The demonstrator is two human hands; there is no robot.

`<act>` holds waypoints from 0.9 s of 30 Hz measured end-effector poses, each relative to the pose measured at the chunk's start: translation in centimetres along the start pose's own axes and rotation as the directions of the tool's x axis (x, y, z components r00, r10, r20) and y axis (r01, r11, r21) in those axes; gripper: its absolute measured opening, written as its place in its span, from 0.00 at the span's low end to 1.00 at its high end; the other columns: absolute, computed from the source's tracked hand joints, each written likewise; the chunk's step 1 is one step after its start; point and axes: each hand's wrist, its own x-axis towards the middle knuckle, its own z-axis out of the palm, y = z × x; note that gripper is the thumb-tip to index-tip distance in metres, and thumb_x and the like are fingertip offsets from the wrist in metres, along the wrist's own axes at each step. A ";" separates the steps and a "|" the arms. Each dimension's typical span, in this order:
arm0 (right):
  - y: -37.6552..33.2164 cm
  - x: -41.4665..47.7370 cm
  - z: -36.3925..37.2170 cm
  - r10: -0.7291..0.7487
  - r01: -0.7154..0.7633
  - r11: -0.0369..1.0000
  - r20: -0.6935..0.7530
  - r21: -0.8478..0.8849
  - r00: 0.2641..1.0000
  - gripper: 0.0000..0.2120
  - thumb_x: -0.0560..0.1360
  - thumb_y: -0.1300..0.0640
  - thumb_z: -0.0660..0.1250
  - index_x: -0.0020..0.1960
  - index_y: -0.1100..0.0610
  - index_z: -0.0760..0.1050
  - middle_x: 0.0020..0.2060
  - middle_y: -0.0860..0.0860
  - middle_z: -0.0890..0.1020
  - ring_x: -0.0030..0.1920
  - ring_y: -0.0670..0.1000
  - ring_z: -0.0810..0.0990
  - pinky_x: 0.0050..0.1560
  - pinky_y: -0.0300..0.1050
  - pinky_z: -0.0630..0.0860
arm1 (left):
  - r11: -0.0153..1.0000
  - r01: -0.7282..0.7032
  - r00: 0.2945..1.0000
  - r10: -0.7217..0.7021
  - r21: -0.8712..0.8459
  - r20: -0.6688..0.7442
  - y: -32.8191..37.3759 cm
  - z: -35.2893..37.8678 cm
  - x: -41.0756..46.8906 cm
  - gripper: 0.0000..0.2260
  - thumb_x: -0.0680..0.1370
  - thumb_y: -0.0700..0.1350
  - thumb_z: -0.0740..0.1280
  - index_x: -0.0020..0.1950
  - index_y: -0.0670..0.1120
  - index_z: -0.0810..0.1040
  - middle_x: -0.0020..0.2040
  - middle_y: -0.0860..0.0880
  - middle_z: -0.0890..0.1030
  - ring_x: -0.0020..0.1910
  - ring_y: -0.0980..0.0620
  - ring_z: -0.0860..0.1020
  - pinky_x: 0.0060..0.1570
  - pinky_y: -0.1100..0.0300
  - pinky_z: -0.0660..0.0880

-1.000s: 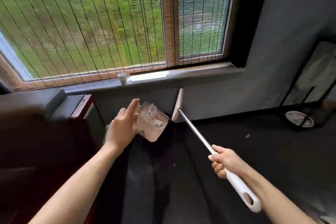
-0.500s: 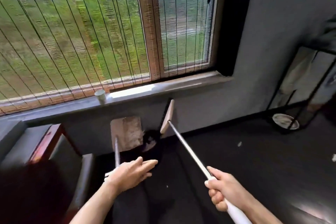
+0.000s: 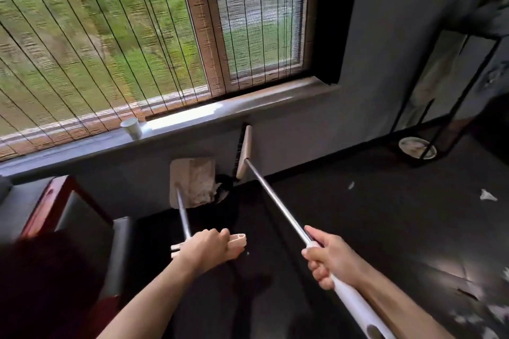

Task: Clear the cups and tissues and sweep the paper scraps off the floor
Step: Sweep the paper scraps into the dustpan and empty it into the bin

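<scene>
Several torn, crumpled white paper scraps [image 3: 488, 195] scattered across glossy black floor [image 3: 358, 228].

the dark, glossy floor [image 3: 358, 242] fills the lower half of your frame. at mid right two white paper scraps [image 3: 488, 195] lie on it, a small one left of a bigger one, both well apart from the wall [image 3: 303, 140]. more torn white bits [image 3: 468, 319] are scattered in the lower right corner. at the upper right edge of the floor sits a round white dish [image 3: 417, 148]. the grey window sill [image 3: 248, 107] crosses the middle of the frame and carries one paper cup [image 3: 131, 127], upright, left of centre. below the sill the dustpan [image 3: 192, 181] stands at the foot of the wall; you cannot tell whether it touches the floor. the broom [image 3: 243, 151] head is up against the wall, off the floor.
</scene>
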 end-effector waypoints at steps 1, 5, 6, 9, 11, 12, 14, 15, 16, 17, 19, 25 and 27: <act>0.1 0.0 0.0 -0.002 0.002 1.000 0.003 0.001 1.000 0.34 0.77 0.70 0.59 0.77 0.51 0.53 0.22 0.51 0.69 0.18 0.44 0.65 0.17 0.33 0.62 | 1.000 -0.014 1.000 0.014 0.008 -0.006 0.3 0.3 0.0 0.24 0.76 0.65 0.56 0.53 0.46 0.73 0.48 0.47 0.82 0.50 0.42 0.80 0.47 0.52 0.73; 0.2 -0.3 -0.3 -0.014 0.014 1.000 0.004 0.011 1.000 0.33 0.77 0.70 0.59 0.77 0.50 0.53 0.24 0.52 0.69 0.19 0.44 0.65 0.17 0.33 0.63 | 0.995 -0.069 0.998 0.069 0.068 0.004 1.6 1.7 -0.2 0.23 0.75 0.66 0.55 0.52 0.47 0.73 0.48 0.47 0.83 0.48 0.42 0.81 0.44 0.53 0.74; 0.2 -0.3 -0.4 -0.017 0.017 1.000 0.004 0.014 1.000 0.33 0.77 0.70 0.59 0.77 0.50 0.53 0.24 0.52 0.69 0.19 0.44 0.65 0.17 0.33 0.63 | 0.993 -0.080 0.997 0.079 0.084 0.012 1.8 2.1 -0.5 0.24 0.75 0.66 0.54 0.52 0.47 0.73 0.48 0.47 0.83 0.48 0.42 0.81 0.43 0.53 0.74; 0.1 -0.5 -0.4 -0.025 0.025 0.999 0.010 0.037 1.000 0.33 0.77 0.70 0.59 0.77 0.50 0.53 0.24 0.51 0.69 0.19 0.44 0.65 0.17 0.33 0.63 | 0.984 -0.129 0.990 0.121 0.122 0.076 2.1 3.2 -1.3 0.24 0.75 0.66 0.52 0.50 0.47 0.72 0.47 0.47 0.83 0.47 0.42 0.81 0.40 0.53 0.70; 0.2 -0.3 -0.4 -0.032 0.032 0.998 0.010 0.049 0.999 0.33 0.77 0.70 0.60 0.77 0.49 0.54 0.24 0.51 0.69 0.19 0.44 0.65 0.17 0.33 0.63 | 0.977 -0.156 0.983 0.139 0.145 0.121 2.2 3.8 -1.9 0.24 0.76 0.66 0.52 0.50 0.46 0.72 0.46 0.47 0.83 0.47 0.42 0.81 0.39 0.53 0.67; 0.4 -0.2 -0.5 -0.033 0.033 0.998 0.008 0.050 0.999 0.33 0.77 0.70 0.60 0.77 0.49 0.54 0.23 0.51 0.69 0.19 0.44 0.65 0.17 0.33 0.63 | 0.975 -0.166 0.979 0.146 0.145 0.142 2.3 4.2 -2.3 0.24 0.76 0.65 0.51 0.50 0.46 0.72 0.47 0.47 0.83 0.47 0.42 0.81 0.40 0.53 0.66; 1.0 0.1 -0.5 -0.026 0.026 0.998 0.003 0.055 1.000 0.33 0.77 0.70 0.60 0.77 0.48 0.54 0.22 0.50 0.69 0.19 0.44 0.65 0.17 0.33 0.63 | 0.976 -0.178 0.965 0.148 0.128 0.216 2.6 5.6 -3.0 0.24 0.76 0.64 0.52 0.52 0.45 0.73 0.49 0.46 0.83 0.49 0.42 0.81 0.43 0.52 0.67; 1.5 0.2 -0.6 -0.023 0.023 0.998 0.001 0.057 1.000 0.34 0.77 0.70 0.60 0.76 0.47 0.54 0.22 0.50 0.69 0.19 0.44 0.65 0.17 0.34 0.63 | 0.979 -0.171 0.955 0.138 0.110 0.262 2.7 6.5 -3.4 0.24 0.76 0.64 0.52 0.53 0.45 0.73 0.50 0.46 0.82 0.51 0.41 0.80 0.48 0.50 0.69; 2.1 0.4 -0.7 -0.022 0.021 0.998 0.002 0.057 1.000 0.34 0.77 0.70 0.60 0.76 0.47 0.54 0.22 0.50 0.70 0.19 0.44 0.65 0.17 0.34 0.63 | 0.981 -0.171 0.942 0.136 0.093 0.308 2.8 7.1 -3.7 0.24 0.76 0.63 0.53 0.55 0.46 0.74 0.52 0.46 0.82 0.53 0.41 0.80 0.53 0.48 0.68; 2.7 0.6 -0.8 -0.019 0.019 0.998 0.003 0.060 1.000 0.34 0.77 0.70 0.60 0.77 0.47 0.54 0.23 0.50 0.70 0.19 0.45 0.65 0.18 0.34 0.63 | 0.981 -0.173 0.929 0.135 0.083 0.345 2.9 7.7 -3.7 0.23 0.76 0.62 0.53 0.57 0.47 0.74 0.54 0.46 0.82 0.54 0.42 0.79 0.57 0.45 0.66; 3.5 1.2 -0.9 -0.003 0.002 0.998 0.007 0.065 1.000 0.35 0.76 0.70 0.60 0.77 0.48 0.54 0.24 0.51 0.70 0.20 0.45 0.66 0.18 0.35 0.63 | 0.981 -0.182 0.913 0.142 0.071 0.381 2.7 8.5 -3.3 0.21 0.77 0.60 0.52 0.59 0.48 0.73 0.56 0.46 0.81 0.57 0.43 0.78 0.61 0.39 0.60; 4.5 1.8 -1.7 0.061 -0.064 0.992 0.033 0.113 0.998 0.34 0.76 0.71 0.59 0.77 0.50 0.54 0.22 0.53 0.70 0.19 0.46 0.65 0.17 0.33 0.62 | 0.975 -0.167 0.907 0.093 0.148 0.411 2.1 7.3 -2.6 0.21 0.79 0.56 0.50 0.61 0.44 0.72 0.58 0.41 0.79 0.57 0.41 0.77 0.58 0.41 0.63; 4.7 1.6 -2.0 0.072 -0.075 0.991 0.028 0.107 0.997 0.34 0.76 0.71 0.59 0.77 0.50 0.54 0.22 0.52 0.70 0.19 0.46 0.66 0.17 0.33 0.62 | 0.968 -0.187 0.924 0.115 0.170 0.364 1.7 6.7 -2.8 0.23 0.78 0.60 0.51 0.60 0.44 0.71 0.56 0.43 0.80 0.56 0.40 0.79 0.61 0.38 0.60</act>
